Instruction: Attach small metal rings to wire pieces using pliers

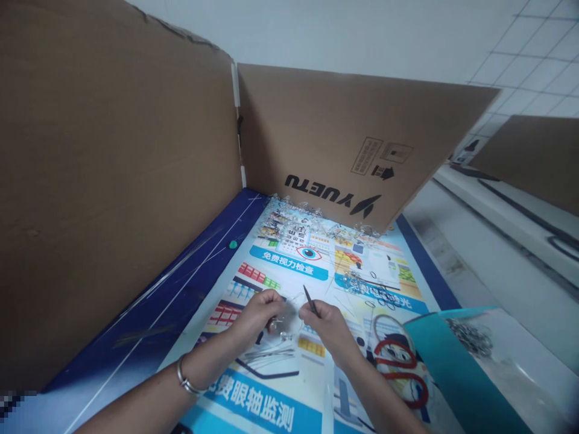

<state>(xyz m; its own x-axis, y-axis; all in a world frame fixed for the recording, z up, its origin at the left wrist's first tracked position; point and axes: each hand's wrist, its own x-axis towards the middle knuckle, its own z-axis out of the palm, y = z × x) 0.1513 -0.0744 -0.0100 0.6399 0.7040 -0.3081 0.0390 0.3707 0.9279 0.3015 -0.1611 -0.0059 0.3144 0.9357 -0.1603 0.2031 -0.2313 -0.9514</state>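
My left hand (pixel 261 313) is closed in a pinch on a thin, shiny wire (pixel 296 296) that bends in a loop toward the other hand. Between the thumb and fingers of my right hand (pixel 329 328) is a slim, dark, pointed tool (pixel 310 298), its tip aimed up and away; I cannot tell its exact kind. The right fingertips are close to the wire loop. Below the hands, several straight pieces of wire (pixel 266 357) lie on the printed poster (pixel 307 395). Scissors with red handles (pixel 400 354) rest to the right of my right forearm.
Tangled wire pieces (pixel 289 217) line the back edge, and another cluster (pixel 375 289) lies at mid-right. A teal box (pixel 456 355) holding metal pieces (pixel 470 337) stands at right. Cardboard walls (pixel 122 163) rise left and behind. Long wires (pixel 167 271) and a small green object (pixel 233 245) lie left.
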